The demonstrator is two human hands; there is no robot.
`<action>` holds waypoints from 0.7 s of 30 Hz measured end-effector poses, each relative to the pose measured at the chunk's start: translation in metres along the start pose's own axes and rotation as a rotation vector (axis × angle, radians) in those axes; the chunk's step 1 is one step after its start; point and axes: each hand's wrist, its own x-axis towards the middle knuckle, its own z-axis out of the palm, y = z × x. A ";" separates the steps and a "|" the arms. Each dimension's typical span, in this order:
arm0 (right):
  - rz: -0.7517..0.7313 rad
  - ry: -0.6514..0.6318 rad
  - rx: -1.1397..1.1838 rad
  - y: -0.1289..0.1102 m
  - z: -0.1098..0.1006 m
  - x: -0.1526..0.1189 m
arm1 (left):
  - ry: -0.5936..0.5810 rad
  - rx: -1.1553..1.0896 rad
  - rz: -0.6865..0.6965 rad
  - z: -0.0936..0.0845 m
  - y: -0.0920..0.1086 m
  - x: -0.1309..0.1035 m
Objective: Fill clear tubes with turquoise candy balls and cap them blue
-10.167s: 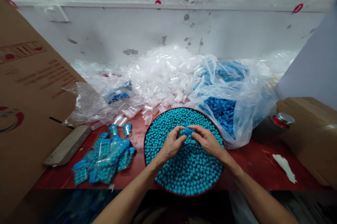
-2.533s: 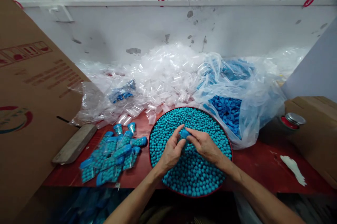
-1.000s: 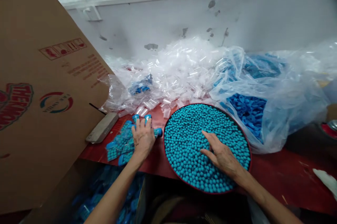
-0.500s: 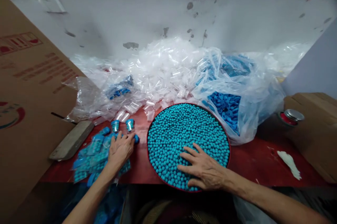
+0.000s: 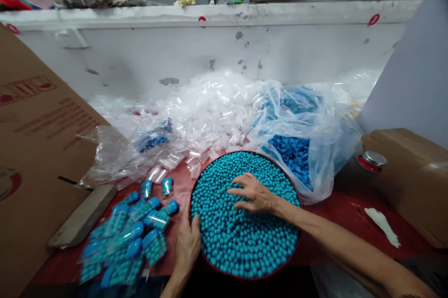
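Note:
A round tray (image 5: 192, 238) with a thin red rim is full of small turquoise balls (image 5: 224, 251). My left hand (image 5: 188, 246) holds the tray's left edge, its thumb at the rim and the other fingers along the outer side, partly hidden. Over the middle of the balls is my right hand (image 5: 257, 195), fingers spread, with nothing gripped in them. Left of the tray lies a pile of small clear packs (image 5: 119, 237) of turquoise balls with blue caps. Two such packs, like little cups (image 5: 167, 187), stand upright behind the pile.
Clear plastic pieces (image 5: 217, 111) heap up along the white wall. An open bag (image 5: 325, 162) of blue caps (image 5: 290, 153) sits behind the tray. Cardboard boxes (image 5: 409, 181) flank both sides. A grey block (image 5: 84, 216) and a silver-lidded jar (image 5: 374, 159) are on the red table (image 5: 336, 223).
My left hand has left the pile of packs and moved right to the tray's edge. My right hand has shifted up and left over the balls. The view has tilted upward.

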 end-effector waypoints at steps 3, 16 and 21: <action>0.104 0.072 -0.035 0.030 -0.003 0.020 | -0.030 0.027 -0.085 -0.003 0.000 0.005; 0.294 -0.016 0.229 0.048 0.016 0.005 | -0.083 -0.040 0.072 -0.009 -0.019 0.040; 0.393 0.214 0.247 0.064 0.002 -0.012 | -0.105 0.000 0.178 -0.011 -0.016 0.040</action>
